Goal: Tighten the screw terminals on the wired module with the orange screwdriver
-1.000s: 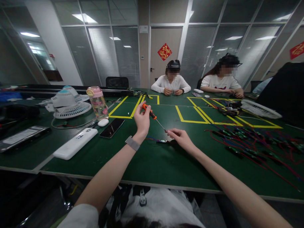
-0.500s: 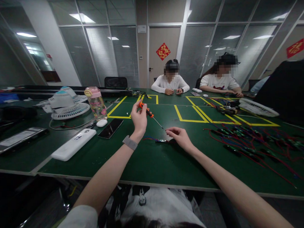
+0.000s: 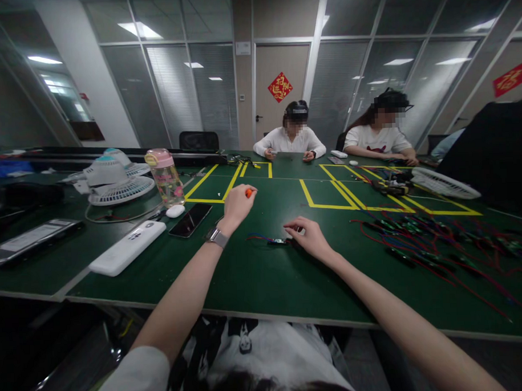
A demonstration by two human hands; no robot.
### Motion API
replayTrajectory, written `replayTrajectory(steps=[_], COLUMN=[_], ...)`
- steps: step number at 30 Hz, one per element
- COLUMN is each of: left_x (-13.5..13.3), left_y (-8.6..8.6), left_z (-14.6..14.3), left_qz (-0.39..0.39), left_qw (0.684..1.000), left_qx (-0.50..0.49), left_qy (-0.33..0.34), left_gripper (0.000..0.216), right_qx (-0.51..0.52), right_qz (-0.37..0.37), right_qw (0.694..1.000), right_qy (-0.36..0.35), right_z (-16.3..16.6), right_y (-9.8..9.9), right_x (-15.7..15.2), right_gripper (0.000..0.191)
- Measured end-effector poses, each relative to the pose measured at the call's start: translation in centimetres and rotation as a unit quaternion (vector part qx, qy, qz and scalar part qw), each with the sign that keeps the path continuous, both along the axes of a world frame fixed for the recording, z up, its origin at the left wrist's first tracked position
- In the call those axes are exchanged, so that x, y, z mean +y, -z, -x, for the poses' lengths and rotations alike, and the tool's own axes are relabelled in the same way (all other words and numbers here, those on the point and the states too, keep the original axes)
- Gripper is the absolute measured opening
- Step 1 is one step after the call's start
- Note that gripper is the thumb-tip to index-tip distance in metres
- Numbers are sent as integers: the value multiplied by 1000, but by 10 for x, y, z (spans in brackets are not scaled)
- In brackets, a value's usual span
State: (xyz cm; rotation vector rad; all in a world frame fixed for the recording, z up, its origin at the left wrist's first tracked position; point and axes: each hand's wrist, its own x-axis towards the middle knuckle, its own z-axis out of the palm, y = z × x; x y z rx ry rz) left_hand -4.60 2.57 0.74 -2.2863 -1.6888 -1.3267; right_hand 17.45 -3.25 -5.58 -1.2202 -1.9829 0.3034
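My left hand point(image 3: 239, 206) is closed around a screwdriver point(image 3: 248, 193). Only the orange end of its handle shows; the shaft is hidden. On the green table point(image 3: 255, 281), a small circuit board point(image 3: 278, 241) lies flat, with thin red and blue wires running off to its left. Just right of that board is my right hand point(image 3: 308, 235), its thumb and fingers curled together in a pinch. Whatever sits between those fingertips is too small to make out.
Tangled boards and red wires point(image 3: 429, 241) spread over the right side. Left of my arm are a white power bank point(image 3: 128, 248), a black phone point(image 3: 190, 219), a water bottle point(image 3: 165, 179) and a small fan point(image 3: 115, 180). Two people sit opposite, one holding a flat object.
My left hand has turned the screwdriver so that its shaft no longer shows, and has moved slightly down. My right fingers have shifted slightly. The person opposite has lifted a flat object.
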Motion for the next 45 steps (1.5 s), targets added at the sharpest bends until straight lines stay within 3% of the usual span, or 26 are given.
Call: replayTrajectory(steps=[3,7,11,21,25,29,35,40,42,45], left_x=[11,20,22,-2,-13,-23,-25,-23,-21,-15], left_y=[19,35,40,30,19,13,14,6,5,10], left_z=[-2,-6,-11,-19,-20,-23,-28,-21,-20,-22], left_qz=[111,137,147,199,210,255,276,265,245,191], left_qw=[985,976,968,933,933,899,888,905,922,946], left_qx=[131,168,194,206,158,150,190,170,174,190], left_qy=[1,27,61,217,245,322,314,286,245,182], left_gripper=[22,22,19,15,28,32,23,25,25,23], right_qx=[-24,-64,-77,-93,-89,-90,-92,-101,-109,-124], right_qz=[23,48,63,68,67,64,66,72,69,40], right_qw=[999,993,991,989,990,990,989,989,989,991], right_qy=[-43,-82,-84,-88,-89,-89,-91,-86,-69,-23], right_z=[2,3,1,-1,-1,-1,-1,-2,-5,-11], right_y=[-3,-6,-5,-3,-3,-2,0,-4,-5,-5], right_x=[-4,-9,-8,-8,-8,-7,-5,-4,-3,1], right_gripper=[22,28,26,12,9,7,6,12,29,72])
